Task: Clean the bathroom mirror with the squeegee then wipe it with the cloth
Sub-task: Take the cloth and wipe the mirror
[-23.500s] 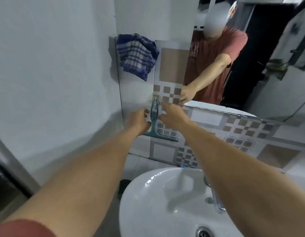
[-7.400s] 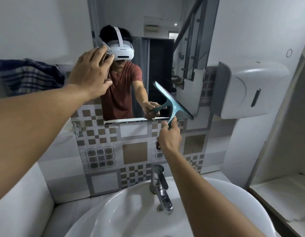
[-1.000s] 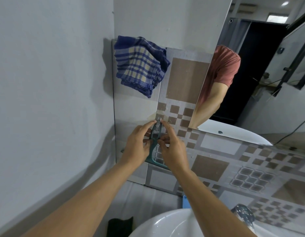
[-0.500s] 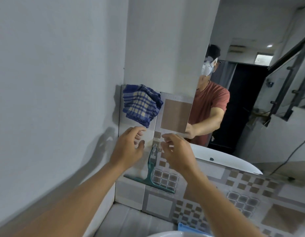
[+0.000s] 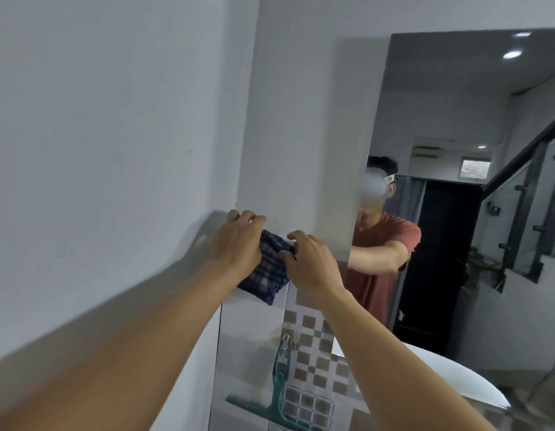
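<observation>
Low in the frame the squeegee (image 5: 274,396) now hangs by its handle from a hook on the tiled wall (image 5: 313,365), let go half a second ago, so the scraping stage looks finished. Both hands have risen to the checked cloth (image 5: 266,269) at mid-frame: the left hand (image 5: 237,242) covers its top, the right hand (image 5: 310,262) pinches its right edge, each closed on fabric. Beyond, the mirror (image 5: 456,126) fills the right side; its left edge runs just beside the cloth, with open glass further right.
</observation>
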A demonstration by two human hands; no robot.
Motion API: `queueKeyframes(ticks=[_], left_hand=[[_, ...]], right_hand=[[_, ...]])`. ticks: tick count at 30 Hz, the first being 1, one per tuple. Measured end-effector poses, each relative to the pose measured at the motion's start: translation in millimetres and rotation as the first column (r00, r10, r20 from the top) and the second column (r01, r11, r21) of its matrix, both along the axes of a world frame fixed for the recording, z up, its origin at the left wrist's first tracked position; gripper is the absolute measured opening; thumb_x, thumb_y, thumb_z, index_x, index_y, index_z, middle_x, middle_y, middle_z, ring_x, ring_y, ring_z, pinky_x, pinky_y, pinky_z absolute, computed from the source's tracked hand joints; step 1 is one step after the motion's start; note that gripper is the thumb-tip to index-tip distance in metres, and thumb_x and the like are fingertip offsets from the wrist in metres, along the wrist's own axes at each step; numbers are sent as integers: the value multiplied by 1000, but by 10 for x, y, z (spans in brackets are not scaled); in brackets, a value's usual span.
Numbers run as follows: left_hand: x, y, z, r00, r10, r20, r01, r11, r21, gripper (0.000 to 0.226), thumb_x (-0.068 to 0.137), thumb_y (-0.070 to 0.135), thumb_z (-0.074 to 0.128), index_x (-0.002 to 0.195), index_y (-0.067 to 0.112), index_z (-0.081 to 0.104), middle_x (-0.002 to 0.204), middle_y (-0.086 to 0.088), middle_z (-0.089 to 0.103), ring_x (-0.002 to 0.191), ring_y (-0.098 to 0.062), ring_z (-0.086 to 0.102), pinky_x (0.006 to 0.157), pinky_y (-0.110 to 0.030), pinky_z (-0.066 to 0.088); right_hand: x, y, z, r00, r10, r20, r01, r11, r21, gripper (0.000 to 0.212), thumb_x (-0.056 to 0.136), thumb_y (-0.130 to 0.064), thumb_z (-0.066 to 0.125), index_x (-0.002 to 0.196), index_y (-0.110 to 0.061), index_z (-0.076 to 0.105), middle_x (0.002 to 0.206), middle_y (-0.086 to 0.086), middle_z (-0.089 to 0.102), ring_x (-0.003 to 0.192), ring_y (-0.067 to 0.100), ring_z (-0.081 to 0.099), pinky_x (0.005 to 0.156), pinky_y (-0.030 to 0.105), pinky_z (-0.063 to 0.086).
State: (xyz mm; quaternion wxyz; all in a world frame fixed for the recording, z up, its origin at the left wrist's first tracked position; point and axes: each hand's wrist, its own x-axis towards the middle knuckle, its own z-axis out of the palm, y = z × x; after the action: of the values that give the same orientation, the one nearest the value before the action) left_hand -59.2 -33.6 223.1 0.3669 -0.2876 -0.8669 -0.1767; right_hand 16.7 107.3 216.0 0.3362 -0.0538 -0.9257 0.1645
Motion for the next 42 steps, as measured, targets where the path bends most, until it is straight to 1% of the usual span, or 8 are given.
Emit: queueKeyframes(ticks=[7, 11, 21, 26, 30, 32, 38, 42], left_hand=[[-23, 21, 103, 982, 173, -71, -185, 952, -242, 22, 92, 7, 53, 109, 16, 62, 111, -4, 65, 112, -27, 47, 89, -35, 38], [59, -12, 172, 978, 140, -153, -168, 968, -185, 24, 90, 8, 54, 111, 17, 60, 114, -2, 61, 110, -25, 47, 90, -35, 37], [820, 34, 638, 909, -394, 135, 376, 916, 137, 16, 104, 20, 47, 113, 18, 60, 108, 0, 70, 97, -18, 64, 82, -31, 51], [1358, 270, 977, 819, -558, 132, 516, 818, 256, 17, 104, 18, 49, 107, 18, 65, 104, 2, 68, 94, -13, 63, 70, -20, 45], [1758, 520, 1231, 808, -582, 90, 547, 799, 252, 17, 102, 18, 52, 104, 20, 68, 100, 4, 66, 88, -8, 59, 65, -16, 38], [1931, 650, 1380, 804, -590, 71, 557, 789, 259, 17, 101, 17, 53, 103, 19, 70, 99, 4, 65, 88, -10, 59, 66, -16, 37], [2368, 1005, 1825, 738, -668, 91, 633, 734, 247, 18, 98, 18, 60, 102, 16, 77, 94, 6, 70, 88, -11, 64, 71, -21, 45], [2460, 1134, 2014, 612, -769, 184, 706, 636, 311, 16, 98, 18, 62, 100, 15, 78, 100, -1, 74, 98, -17, 68, 91, -36, 55]], right_hand=[[-84, -39, 36, 997, -73, 11, 72, 997, 17, 16, 97, -18, 48, 98, -11, 63, 99, 6, 63, 81, 24, 59, 69, 37, 51], [125, -59, 134, 995, -56, -77, 56, 998, 4, 12, 96, -22, 50, 99, -14, 58, 95, 1, 61, 79, 22, 60, 67, 38, 52], [1087, 196, 547, 942, 23, -336, -34, 999, -26, 20, 98, -2, 42, 108, -19, 43, 91, 0, 56, 82, 23, 59, 64, 45, 55], [1660, 461, 716, 927, -110, -358, 93, 994, -64, 29, 98, 1, 45, 109, -20, 61, 99, -1, 64, 95, 19, 57, 79, -1, 26], [1991, 567, 754, 914, -109, -391, 47, 985, -164, 19, 103, -23, 49, 118, -20, 59, 117, 3, 54, 108, 20, 54, 96, 33, 46], [2129, 577, 747, 908, -136, -396, 65, 980, -187, 37, 101, -43, 50, 130, -21, 52, 133, 6, 45, 116, 21, 52, 98, 42, 51], [2330, 565, 736, 878, -361, -314, 319, 931, -176, 86, 95, -72, 26, 161, -24, -2, 166, 13, -19, 154, 31, -10, 124, 53, 4], [2232, 719, 852, 816, -391, -425, 322, 919, -227, 87, 97, -67, 34, 158, -29, -14, 164, 12, -28, 153, 33, -13, 123, 59, 8]])
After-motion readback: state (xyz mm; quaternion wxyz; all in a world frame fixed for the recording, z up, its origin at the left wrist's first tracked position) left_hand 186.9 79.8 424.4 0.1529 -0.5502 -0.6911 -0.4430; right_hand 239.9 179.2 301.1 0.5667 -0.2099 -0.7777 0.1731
